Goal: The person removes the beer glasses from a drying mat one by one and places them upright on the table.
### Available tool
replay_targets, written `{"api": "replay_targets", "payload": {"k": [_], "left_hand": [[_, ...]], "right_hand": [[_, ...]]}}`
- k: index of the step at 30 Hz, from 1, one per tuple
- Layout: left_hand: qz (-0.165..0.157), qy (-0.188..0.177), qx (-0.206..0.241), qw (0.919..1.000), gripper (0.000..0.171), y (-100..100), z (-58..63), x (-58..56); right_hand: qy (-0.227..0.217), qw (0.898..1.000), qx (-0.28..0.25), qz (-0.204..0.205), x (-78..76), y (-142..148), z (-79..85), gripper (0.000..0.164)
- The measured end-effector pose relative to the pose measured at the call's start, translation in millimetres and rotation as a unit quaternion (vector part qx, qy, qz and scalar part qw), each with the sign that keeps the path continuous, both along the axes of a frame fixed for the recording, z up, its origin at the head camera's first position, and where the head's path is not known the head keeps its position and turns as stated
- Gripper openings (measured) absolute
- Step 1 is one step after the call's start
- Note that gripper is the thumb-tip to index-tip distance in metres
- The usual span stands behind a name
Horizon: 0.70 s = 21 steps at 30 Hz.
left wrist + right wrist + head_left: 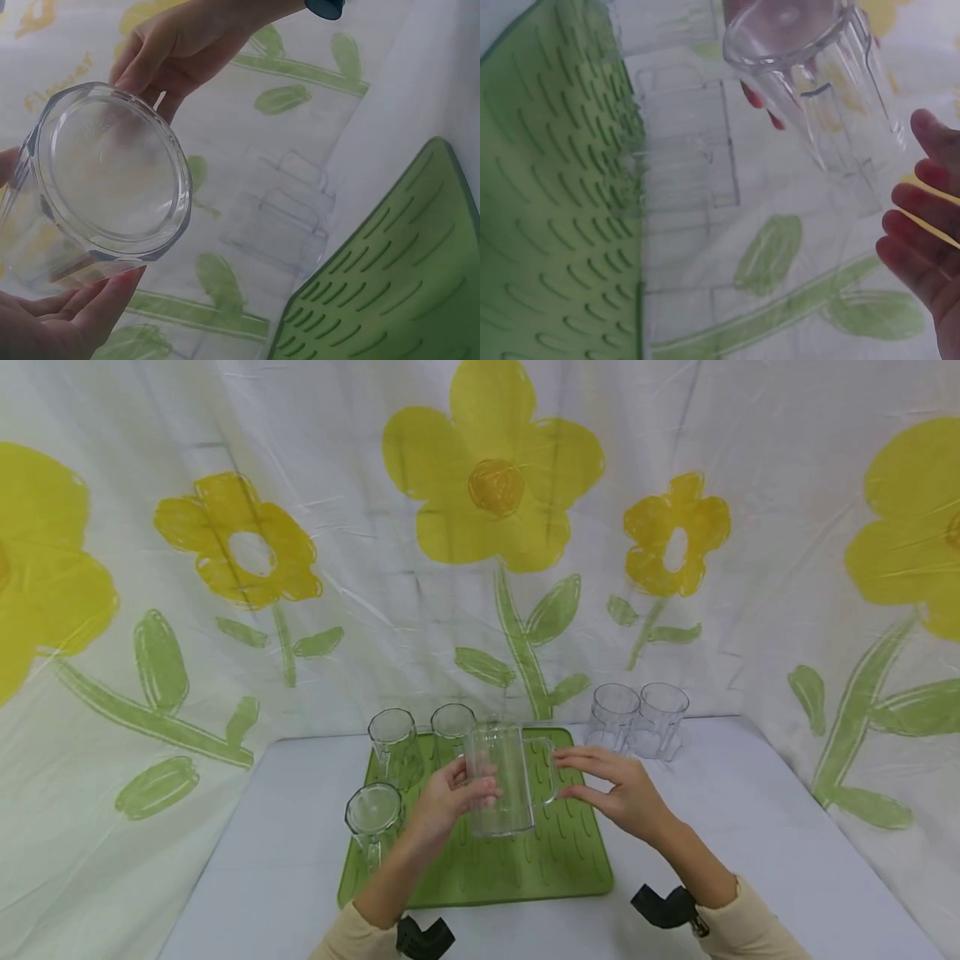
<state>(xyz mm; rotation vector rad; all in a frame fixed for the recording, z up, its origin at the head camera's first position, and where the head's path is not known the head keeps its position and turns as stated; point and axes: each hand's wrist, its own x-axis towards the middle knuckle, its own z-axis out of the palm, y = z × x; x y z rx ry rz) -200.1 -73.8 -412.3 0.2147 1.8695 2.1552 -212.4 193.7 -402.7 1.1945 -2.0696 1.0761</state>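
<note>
My left hand grips the body of a clear glass mug, holding it above the green mat. In the left wrist view the mug's round, faceted base faces the camera, with left fingers under its side. The mug's handle points right, toward my right hand. Right fingertips and thumb are right at the handle's outer side in the head view. From the right wrist, the right fingers look loosely extended, with a gap between them and the mug.
A ridged green drying mat lies on the white table. Three glass mugs stand on its left and back: one mug, another, a third. Two more mugs stand behind right, before a flowered curtain.
</note>
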Motion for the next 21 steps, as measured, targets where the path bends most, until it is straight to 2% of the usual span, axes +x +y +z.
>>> {"api": "replay_targets", "payload": {"k": [8, 12, 16, 21], "left_hand": [[0.034, 0.032, -0.043, 0.9980, 0.066, 4, -2.1, 6.6], [0.041, 0.051, -0.046, 0.9968, 0.069, 6, -3.4, 10.0], [0.040, 0.069, -0.035, 0.9962, 0.075, 9, -3.7, 13.4], [0.031, 0.107, -0.044, 0.9928, 0.079, 11, -6.9, 16.1]], "right_hand": [[-0.035, 0.999, -0.010, -0.029, -0.9, 4, 2.2, 0.046], [-0.034, 0.999, -0.023, -0.034, -1.4, 5, 3.0, 0.046], [-0.031, 0.998, -0.030, -0.039, -0.7, 6, 5.0, 0.046], [-0.061, 0.997, -0.031, -0.044, -0.2, 7, 5.4, 0.043]]}}
